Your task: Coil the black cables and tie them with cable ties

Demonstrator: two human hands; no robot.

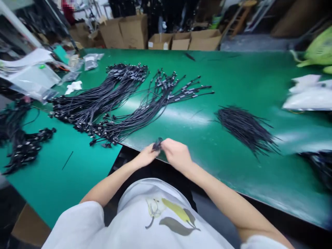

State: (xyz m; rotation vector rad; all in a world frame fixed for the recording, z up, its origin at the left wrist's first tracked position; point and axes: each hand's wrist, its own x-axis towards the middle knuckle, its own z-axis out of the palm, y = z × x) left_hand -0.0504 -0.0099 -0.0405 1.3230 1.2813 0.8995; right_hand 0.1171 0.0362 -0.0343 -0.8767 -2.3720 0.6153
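Observation:
At the table's near edge my two hands meet in front of the white shirt. My left hand is closed around a bunched black cable, whose finer details are blurred. Pressed against its other side, my right hand has its fingers curled in a pinch on it. Beyond the hands lie black cables with connector ends, spread in a fan, and a larger pile of similar cables further left. To the right rests a loose bundle of thin black strips, probably cable ties.
The green table adjoins a lower green surface on the left, which bears more black cables. White plastic packs and a light-green object sit at right. Cardboard boxes stand behind the table.

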